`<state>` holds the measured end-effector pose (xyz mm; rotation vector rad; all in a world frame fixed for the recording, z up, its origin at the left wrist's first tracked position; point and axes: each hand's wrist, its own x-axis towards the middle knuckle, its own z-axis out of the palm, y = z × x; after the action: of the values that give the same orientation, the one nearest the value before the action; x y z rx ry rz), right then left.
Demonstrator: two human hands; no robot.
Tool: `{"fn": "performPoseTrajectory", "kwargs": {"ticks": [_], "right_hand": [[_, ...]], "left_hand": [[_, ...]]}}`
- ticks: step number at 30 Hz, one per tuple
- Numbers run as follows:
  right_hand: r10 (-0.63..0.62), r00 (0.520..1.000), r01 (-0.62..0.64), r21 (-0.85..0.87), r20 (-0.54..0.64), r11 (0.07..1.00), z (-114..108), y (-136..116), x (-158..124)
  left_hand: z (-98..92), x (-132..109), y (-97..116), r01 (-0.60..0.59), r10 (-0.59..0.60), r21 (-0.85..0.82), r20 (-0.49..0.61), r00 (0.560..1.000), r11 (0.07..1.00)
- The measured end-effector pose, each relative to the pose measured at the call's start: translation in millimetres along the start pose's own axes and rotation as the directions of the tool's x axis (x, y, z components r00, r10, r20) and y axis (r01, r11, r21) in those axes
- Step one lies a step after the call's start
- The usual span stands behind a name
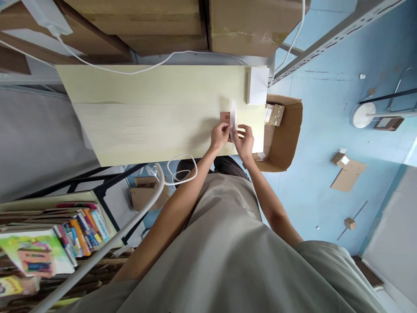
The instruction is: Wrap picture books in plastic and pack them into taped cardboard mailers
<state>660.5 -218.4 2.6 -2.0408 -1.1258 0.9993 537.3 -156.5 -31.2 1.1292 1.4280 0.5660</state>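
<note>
Both my hands meet over the right part of a pale wooden table. My left hand and my right hand are closed in a pinch on a thin white strip of paper or plastic that stands up between them. Just behind my left hand a small reddish-brown flat piece lies on the table. What the strip is exactly is too small to tell.
A white sheet stack lies at the table's far right corner. An open cardboard box with packets stands on the blue floor to the right. Large cartons sit behind the table, a white cable hangs at its near edge, books at lower left.
</note>
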Motion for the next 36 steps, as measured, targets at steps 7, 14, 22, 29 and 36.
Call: {"fn": "performPoseTrajectory", "kwargs": {"ticks": [7,14,22,29,36], "right_hand": [[0.005,0.998,0.004,-0.130,0.065,0.991,4,7,8],[-0.123,0.988,0.143,-0.239,0.097,0.960,17,-17,-4],[-0.269,0.902,0.276,0.029,0.338,0.961,47,-24,-1],[-0.062,0.980,0.098,-0.185,0.189,0.978,67,4,25],[0.101,0.990,-0.076,-0.237,0.096,0.969,61,16,33]], "left_hand": [[13.7,-4,11,0.068,-0.065,0.030,-0.092,0.994,0.997],[-9.1,-28,22,-0.053,0.049,-0.017,-0.179,0.983,0.998],[-64.3,-9,-13,0.066,-0.050,0.041,-0.317,0.947,0.997],[-65.5,4,-45,0.213,-0.197,-0.001,-0.384,0.902,0.977],[-58.2,-11,-46,0.107,-0.070,0.070,-0.404,0.912,0.992]]}}
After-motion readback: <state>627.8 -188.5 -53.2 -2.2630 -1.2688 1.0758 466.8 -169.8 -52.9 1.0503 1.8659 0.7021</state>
